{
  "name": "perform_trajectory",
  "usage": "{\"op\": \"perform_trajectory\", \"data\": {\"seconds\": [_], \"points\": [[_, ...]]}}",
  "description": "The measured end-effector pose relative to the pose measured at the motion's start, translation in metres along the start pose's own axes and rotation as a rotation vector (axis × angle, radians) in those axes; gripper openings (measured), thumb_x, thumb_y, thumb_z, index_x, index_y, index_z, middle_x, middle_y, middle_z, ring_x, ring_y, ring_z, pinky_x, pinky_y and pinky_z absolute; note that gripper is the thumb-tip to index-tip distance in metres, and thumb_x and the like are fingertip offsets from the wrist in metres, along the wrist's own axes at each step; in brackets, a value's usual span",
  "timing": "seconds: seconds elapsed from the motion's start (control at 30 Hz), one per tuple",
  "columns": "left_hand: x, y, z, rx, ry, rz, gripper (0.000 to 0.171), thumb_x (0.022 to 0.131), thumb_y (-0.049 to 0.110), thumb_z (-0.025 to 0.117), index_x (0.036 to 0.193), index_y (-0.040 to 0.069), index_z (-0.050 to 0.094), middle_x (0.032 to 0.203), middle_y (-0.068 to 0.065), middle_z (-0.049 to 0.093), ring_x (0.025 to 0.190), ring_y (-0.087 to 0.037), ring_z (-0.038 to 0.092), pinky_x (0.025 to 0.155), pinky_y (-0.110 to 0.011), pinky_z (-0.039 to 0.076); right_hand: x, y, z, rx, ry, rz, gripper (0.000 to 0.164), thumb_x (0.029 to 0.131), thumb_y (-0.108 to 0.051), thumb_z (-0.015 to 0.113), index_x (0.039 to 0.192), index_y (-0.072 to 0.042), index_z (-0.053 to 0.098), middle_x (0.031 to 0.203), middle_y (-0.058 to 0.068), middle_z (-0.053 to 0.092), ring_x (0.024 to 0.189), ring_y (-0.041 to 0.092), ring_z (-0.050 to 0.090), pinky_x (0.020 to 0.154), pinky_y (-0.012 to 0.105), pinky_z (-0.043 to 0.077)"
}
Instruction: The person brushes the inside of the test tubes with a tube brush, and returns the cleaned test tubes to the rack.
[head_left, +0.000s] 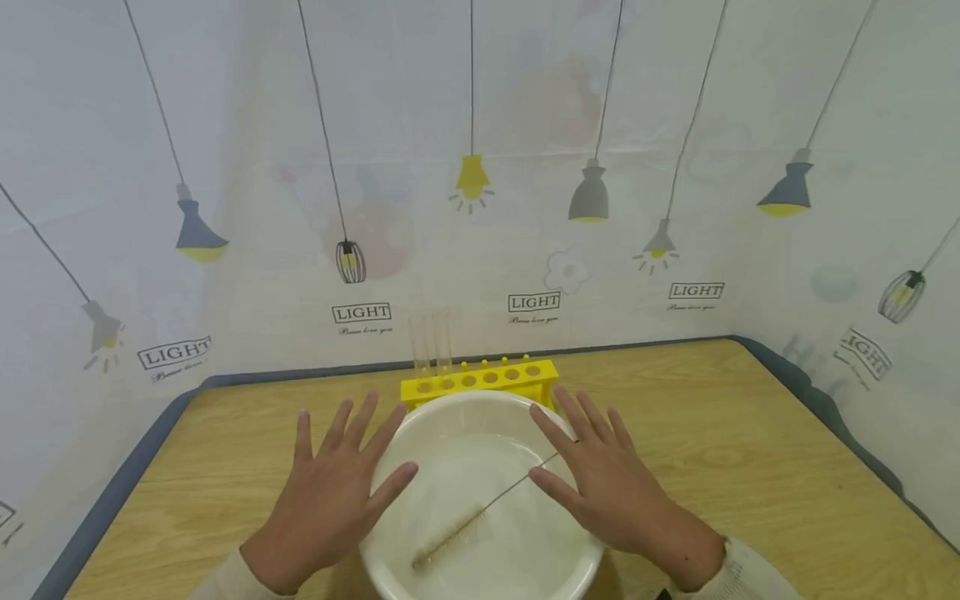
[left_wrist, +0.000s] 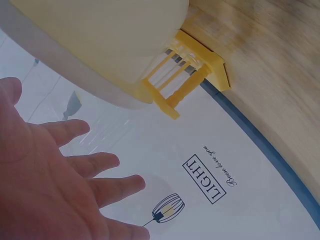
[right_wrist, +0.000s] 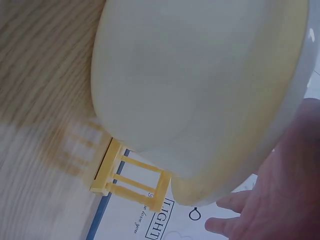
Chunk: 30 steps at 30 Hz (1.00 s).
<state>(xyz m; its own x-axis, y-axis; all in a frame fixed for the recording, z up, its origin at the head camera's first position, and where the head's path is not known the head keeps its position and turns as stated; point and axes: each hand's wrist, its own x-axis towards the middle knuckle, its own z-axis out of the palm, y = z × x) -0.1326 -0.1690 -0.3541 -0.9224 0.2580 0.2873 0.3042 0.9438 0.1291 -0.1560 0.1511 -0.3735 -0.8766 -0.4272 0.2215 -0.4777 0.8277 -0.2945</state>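
My left hand (head_left: 330, 492) is spread at the left side of a white basin (head_left: 375, 546), fingers straight and holding nothing. At the basin's right side my right hand (head_left: 615, 487) is spread the same way, its thumb and forefinger over the rim. Whether either hand touches the rim I cannot tell. A test tube brush (head_left: 453, 537) with tan bristles lies in the basin, its wire handle slanting up toward the right hand, which hides the end. Behind the basin stands a yellow test tube rack (head_left: 480, 380) with clear test tubes (head_left: 442, 346) upright at its left end.
Everything stands on a wood-grain table (head_left: 750, 467). A pale curtain (head_left: 480, 250) printed with lamps surrounds its back and sides. The wrist views show the basin's outer wall (right_wrist: 165, 75) close to both hands, with the rack right behind it.
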Motion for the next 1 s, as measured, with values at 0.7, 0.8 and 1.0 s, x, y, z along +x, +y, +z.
{"op": "perform_trajectory", "data": {"seconds": [0.7,0.8,1.0], "points": [[0.007,-0.014,0.003,-0.046,0.146,0.026,0.052,0.101,0.051,0.049,0.147,0.025,0.048,0.145,-0.009,0.055,0.133,-0.03,0.053,0.112,-0.065,0.025,0.001,0.008,-0.001,0.074,0.067,0.068,0.064,0.102,-0.053,0.047,0.158,-0.032,0.025,0.167,0.008,0.019,0.153,0.039,0.015,0.118,0.064,0.013],[0.008,-0.021,0.005,-0.031,0.166,0.016,0.051,0.099,0.049,0.056,0.143,0.022,0.053,0.141,-0.01,0.058,0.129,-0.031,0.056,0.109,-0.064,0.03,-0.002,0.01,0.0,0.09,0.072,0.086,0.064,0.102,-0.053,0.049,0.158,-0.033,0.026,0.166,0.009,0.022,0.152,0.039,0.017,0.115,0.067,0.018],[0.022,-0.042,0.01,-0.131,0.206,-0.068,0.053,0.094,0.041,0.068,0.138,0.012,0.056,0.133,-0.013,0.062,0.121,-0.036,0.061,0.095,-0.064,0.043,0.001,0.02,0.0,0.203,0.084,0.142,0.06,0.101,-0.044,0.056,0.154,-0.023,0.036,0.157,0.013,0.038,0.14,0.038,0.041,0.105,0.065,0.039]]}}
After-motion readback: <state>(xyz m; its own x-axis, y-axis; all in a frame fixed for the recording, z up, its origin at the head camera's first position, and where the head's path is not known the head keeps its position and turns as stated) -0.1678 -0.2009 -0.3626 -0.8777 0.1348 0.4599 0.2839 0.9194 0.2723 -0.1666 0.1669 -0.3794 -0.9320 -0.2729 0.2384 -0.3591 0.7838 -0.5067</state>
